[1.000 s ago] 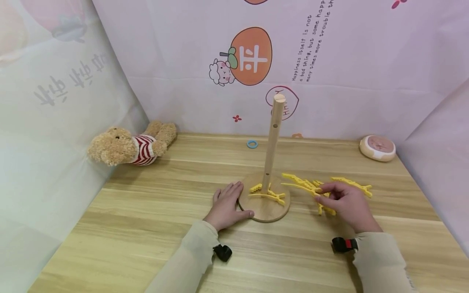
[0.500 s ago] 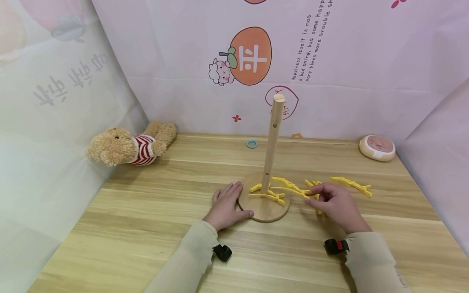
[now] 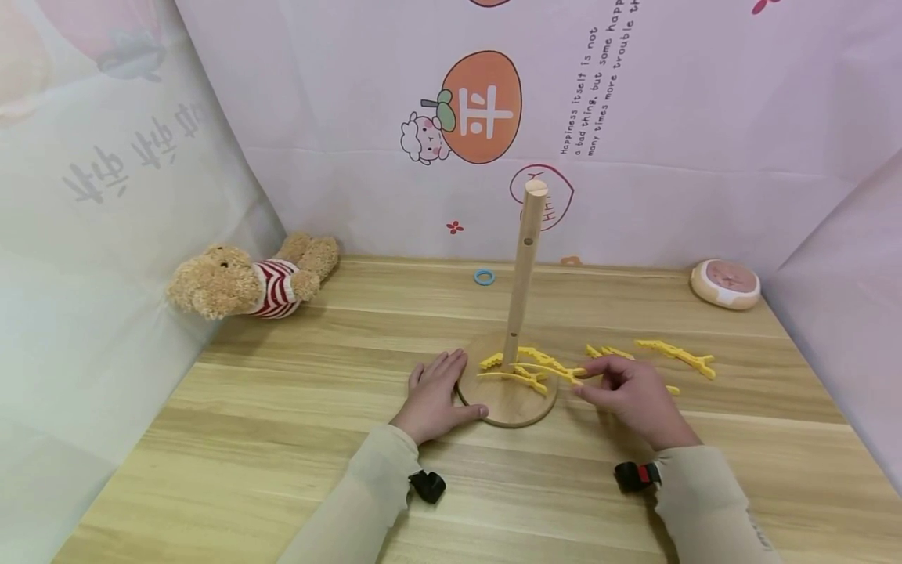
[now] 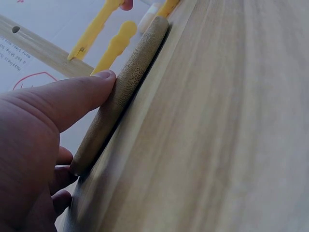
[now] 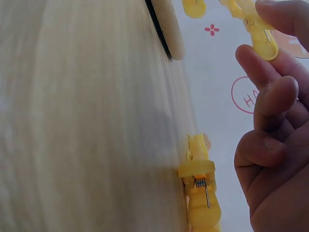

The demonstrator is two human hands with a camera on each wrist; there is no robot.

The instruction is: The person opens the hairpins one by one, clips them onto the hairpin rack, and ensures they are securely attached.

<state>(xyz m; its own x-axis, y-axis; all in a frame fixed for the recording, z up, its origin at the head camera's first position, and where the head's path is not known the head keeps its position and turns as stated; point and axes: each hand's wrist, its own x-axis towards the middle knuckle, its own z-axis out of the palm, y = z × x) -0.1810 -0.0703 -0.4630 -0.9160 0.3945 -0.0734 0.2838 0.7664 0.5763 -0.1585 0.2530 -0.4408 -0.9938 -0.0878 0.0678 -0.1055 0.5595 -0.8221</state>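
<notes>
My left hand [image 3: 437,399] rests at the left edge of the stand's round wooden base [image 3: 514,411]. Its fingers are extended, and the thumb [image 4: 72,94] presses on the rim. An upright wooden post [image 3: 523,282] rises from this base. Low on the post sits one yellow alligator hair clip [image 3: 528,380]. Between thumb and fingertips, my right hand [image 3: 634,392] pinches the tail of a second yellow hair clip [image 5: 264,46]. That clip's two long arms are spread apart, their tips overlapping the foot of the post from the right in the head view.
More yellow hair clips lie right of the base, one [image 3: 607,350] partly hidden by my right hand and another [image 3: 675,354] farther right. At the back are a blue ring [image 3: 485,277], a teddy bear [image 3: 261,278] and a round pinkish device [image 3: 726,283].
My right hand has moved left with the spread hair clip, bringing its tips from beside the base to the post. The left hand has stayed in place.
</notes>
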